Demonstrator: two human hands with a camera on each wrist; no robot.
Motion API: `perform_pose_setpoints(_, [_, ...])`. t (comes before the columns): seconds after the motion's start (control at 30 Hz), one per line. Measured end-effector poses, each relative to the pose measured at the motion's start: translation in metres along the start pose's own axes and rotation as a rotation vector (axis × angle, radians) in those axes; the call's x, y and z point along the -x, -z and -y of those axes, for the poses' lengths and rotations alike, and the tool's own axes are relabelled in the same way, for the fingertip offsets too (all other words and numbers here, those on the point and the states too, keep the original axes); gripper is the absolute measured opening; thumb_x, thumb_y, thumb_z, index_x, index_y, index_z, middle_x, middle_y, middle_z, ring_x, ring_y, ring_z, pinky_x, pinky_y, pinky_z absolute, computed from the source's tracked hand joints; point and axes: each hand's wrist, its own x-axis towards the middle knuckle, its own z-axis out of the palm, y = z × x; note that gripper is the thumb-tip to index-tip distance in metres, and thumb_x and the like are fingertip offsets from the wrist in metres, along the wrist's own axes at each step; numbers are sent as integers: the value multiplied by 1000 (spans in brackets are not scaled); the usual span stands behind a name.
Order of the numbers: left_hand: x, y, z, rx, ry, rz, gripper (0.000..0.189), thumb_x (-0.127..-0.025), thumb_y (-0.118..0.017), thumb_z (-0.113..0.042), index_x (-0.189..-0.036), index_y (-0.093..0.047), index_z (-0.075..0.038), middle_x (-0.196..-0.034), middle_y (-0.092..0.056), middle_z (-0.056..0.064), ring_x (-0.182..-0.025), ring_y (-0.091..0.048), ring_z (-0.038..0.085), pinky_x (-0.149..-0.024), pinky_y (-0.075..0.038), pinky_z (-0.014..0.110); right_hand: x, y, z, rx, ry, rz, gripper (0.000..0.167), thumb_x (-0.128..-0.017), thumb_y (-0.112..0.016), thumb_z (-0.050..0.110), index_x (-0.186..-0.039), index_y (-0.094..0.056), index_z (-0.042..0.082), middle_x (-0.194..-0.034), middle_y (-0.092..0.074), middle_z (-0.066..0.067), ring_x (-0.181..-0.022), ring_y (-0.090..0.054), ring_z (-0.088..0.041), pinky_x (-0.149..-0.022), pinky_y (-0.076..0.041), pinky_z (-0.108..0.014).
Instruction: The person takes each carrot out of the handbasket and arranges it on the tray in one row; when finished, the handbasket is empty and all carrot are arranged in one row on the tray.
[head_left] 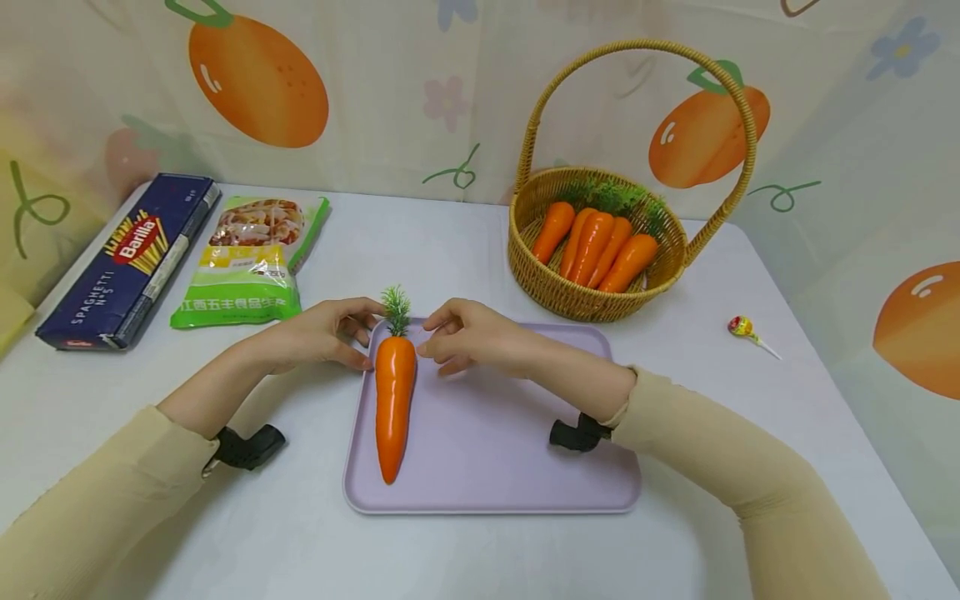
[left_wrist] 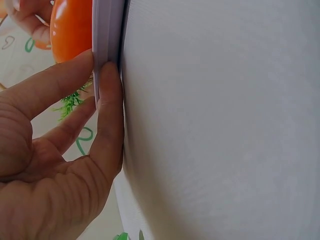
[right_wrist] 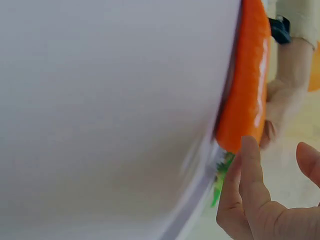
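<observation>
So the carrot (head_left: 393, 400) is lying on the lilac tray (head_left: 510, 450), right along its left edge. Fat end is up by the tray's back left corner, with the feathery green top (head_left: 396, 312) poking out over the back rim, and the thin tip aims at the front edge.

Left hand (head_left: 330, 333) is at that back left corner, fingers loosely bent and spread from the thumb, tips touching the tray's edge rather than the carrot. Right hand (head_left: 480, 337) is over the tray on the carrot's other side, fingers relaxed with nothing in them. Its fingertips are just beside the fat end; can't tell if they actually touch.

Rest of the white table (head_left: 300, 533): a wicker basket (head_left: 570, 302) with a tall handle stands near the back edge, right of centre, with five more carrots (head_left: 592, 246) leaning in it. There's a lollipop (head_left: 742, 327) over by the right edge, a blue Barilla spaghetti box (head_left: 127, 258) stretching forward from the back left corner, and a green food packet (head_left: 247, 262) just beside it.
</observation>
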Motion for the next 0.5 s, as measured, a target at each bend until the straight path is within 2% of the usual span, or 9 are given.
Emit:
perform_pose_setpoints(0.17, [0, 0, 0, -6, -1, -4, 68, -80, -76, -6, -141, -46, -4, -123, -53, 18, -102, -53, 22, -79, -49, 23, 9, 13, 7, 5, 41, -20, 50, -91, -64, 12, -134, -45, -5, -107, -54, -10, -109, -62, -34, -89, -58, -36])
perform_pose_setpoints(0.33, [1, -1, 0, -8, -5, -7, 69, -80, -76, -7, -141, -46, -4, -124, -54, 18, -102, -53, 22, -79, -49, 23, 20, 28, 17, -13, 99, -46, 45, -92, -62, 11, -132, -47, -3, -108, -54, -11, -114, -60, -40, -92, -57, -38])
perform_pose_setpoints(0.5, [1, -1, 1, 1, -10, -8, 68, -80, -76, -6, -141, -46, -4, -117, -56, 16, -101, -53, 21, -78, -49, 23, 33, 44, 33, -48, 148, -81, 39, -95, -59, 8, -131, -47, -1, -112, -55, -10, -107, -62, -30, -94, -56, -40])
